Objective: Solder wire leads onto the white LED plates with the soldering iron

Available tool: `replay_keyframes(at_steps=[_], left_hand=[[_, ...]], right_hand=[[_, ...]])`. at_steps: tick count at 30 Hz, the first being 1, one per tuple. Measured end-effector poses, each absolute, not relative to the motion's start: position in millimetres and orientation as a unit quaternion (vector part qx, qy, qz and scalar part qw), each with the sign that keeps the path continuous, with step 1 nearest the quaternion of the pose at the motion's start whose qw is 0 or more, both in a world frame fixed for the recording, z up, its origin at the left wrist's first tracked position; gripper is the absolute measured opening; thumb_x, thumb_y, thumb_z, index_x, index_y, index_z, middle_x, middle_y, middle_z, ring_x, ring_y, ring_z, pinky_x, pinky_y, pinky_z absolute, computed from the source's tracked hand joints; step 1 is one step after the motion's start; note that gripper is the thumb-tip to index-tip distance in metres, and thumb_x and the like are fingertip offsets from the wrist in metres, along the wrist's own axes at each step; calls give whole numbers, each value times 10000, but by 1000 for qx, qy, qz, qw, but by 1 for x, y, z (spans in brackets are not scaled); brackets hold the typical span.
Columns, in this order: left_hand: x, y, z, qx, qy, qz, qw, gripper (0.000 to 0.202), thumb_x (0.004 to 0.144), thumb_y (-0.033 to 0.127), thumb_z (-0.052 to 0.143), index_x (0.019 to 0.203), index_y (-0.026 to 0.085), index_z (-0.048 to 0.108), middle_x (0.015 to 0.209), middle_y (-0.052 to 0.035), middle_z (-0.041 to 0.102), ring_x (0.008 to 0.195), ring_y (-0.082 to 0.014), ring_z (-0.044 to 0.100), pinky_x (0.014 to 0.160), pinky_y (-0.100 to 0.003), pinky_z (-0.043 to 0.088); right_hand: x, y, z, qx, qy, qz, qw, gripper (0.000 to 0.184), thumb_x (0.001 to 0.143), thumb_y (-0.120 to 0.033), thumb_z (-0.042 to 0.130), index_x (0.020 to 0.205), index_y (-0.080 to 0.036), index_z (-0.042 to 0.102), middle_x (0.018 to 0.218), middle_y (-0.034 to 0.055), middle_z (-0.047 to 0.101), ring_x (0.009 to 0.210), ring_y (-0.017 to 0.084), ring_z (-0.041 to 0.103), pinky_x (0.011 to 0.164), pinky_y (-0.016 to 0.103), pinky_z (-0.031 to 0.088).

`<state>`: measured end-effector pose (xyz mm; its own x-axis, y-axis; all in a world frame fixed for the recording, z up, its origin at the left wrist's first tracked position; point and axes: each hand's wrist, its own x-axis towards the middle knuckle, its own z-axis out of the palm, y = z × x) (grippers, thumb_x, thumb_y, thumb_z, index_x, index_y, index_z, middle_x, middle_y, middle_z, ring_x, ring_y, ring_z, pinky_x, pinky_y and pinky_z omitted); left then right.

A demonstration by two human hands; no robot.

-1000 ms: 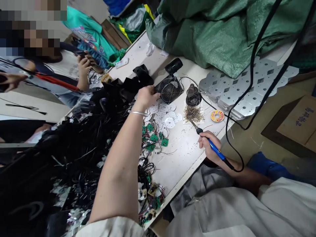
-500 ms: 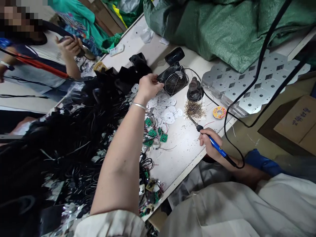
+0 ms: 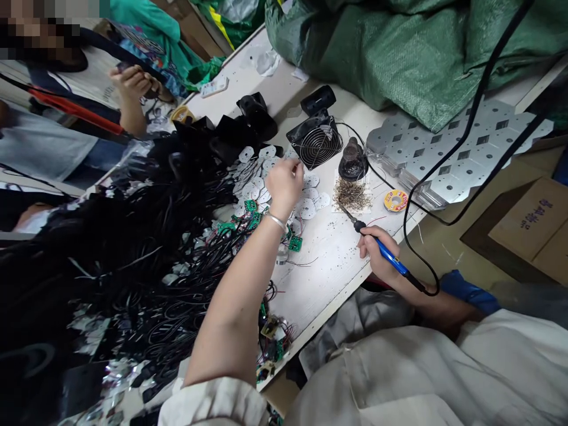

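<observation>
My right hand (image 3: 377, 248) holds a blue soldering iron (image 3: 390, 257) like a pen. Its tip points at a heap of brown solder crumbs (image 3: 352, 194) on a white pad, just in front of a dark, crusted stand (image 3: 353, 163). Over the pile of white round plates (image 3: 306, 207) is my left hand (image 3: 286, 184), its fingers curled together; whatever they may hold is hidden. Small green circuit boards (image 3: 295, 243) with thin wires lie below that wrist. Beyond my left fingers stands a black fan with a wire grille (image 3: 317, 145).
A solder reel (image 3: 395, 201) lies near the table's right edge. Silver perforated panels (image 3: 457, 148) and a green sack (image 3: 377, 53) fill the back right. Black cables (image 3: 177, 296) are heaped at left. Across the table, another person's hands (image 3: 133, 83) hold a dark object. The iron's cord loops at right.
My left hand has come away from the fan, moving back and slightly right over the white plates. My right hand and the soldering iron have stayed nearly still.
</observation>
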<state>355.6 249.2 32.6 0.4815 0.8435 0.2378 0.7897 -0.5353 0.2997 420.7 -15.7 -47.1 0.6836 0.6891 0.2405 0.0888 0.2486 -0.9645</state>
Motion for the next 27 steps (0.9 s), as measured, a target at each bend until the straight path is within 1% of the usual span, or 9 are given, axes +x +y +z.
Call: replay_keyframes(at_steps=[2,4,6,8,13,17,21,25,27], left_hand=[[362,249,35,870,453,187,46,272,975,312,494,1013,195,737,1078,-132,703,1120,-326,627,986,-451,459],[371,254,38,890,416,184,40,251,974,320,502,986,200,722,1117,-139,694,1206,-353,576,1068,-500,398],[379,262,40,904,389,175,43,219,964,318,516,947,203,703,1126,-137,692,1251,-369,540,1116,-539,340],[384,270,40,910,375,171,41,207,964,318,513,937,207,686,1132,-132,690,1267,-372,524,1129,-557,313],[389,280,31,916,364,167,30,250,992,329,455,932,212,667,1117,-126,682,1269,-362,519,1141,-574,284],[391,283,24,908,378,177,27,282,998,292,411,920,204,668,1101,-138,678,1258,-363,522,1140,-589,277],[391,286,16,899,397,185,18,278,978,280,423,964,183,684,1138,-171,663,1270,-387,514,1123,-601,299],[385,291,14,898,392,197,29,251,963,293,454,967,205,689,1127,-154,663,1280,-369,525,1132,-570,335],[382,292,16,907,375,190,35,213,949,303,491,942,222,687,1137,-137,668,1299,-352,525,1177,-568,311]], right_hand=[[420,-15,-47,-578,-332,213,715,156,993,-314,546,1053,-239,669,680,-56,616,516,72,580,559,255,505],[420,-15,-50,-571,-330,206,723,148,990,-315,552,1042,-240,668,668,-61,607,506,73,574,560,258,507],[420,-14,-52,-568,-335,202,724,143,988,-310,554,1045,-245,667,666,-65,604,502,73,574,569,260,512],[420,-14,-53,-573,-340,202,718,152,991,-308,546,1064,-246,664,676,-63,609,505,73,580,569,260,513],[423,-16,-47,-567,-361,202,712,140,990,-276,541,1047,-240,664,733,-52,619,507,60,581,548,247,502],[424,-17,-43,-562,-376,198,710,145,990,-237,532,1056,-246,662,745,-56,620,513,53,581,564,242,506],[423,-17,-45,-559,-366,197,717,145,990,-238,533,1061,-241,659,768,-47,615,510,52,580,553,242,502],[424,-16,-45,-559,-376,183,716,139,988,-244,535,1056,-243,656,749,-49,608,506,59,581,557,251,511],[424,-16,-44,-556,-386,171,716,145,985,-226,534,1060,-249,656,730,-56,602,504,58,582,568,251,516]])
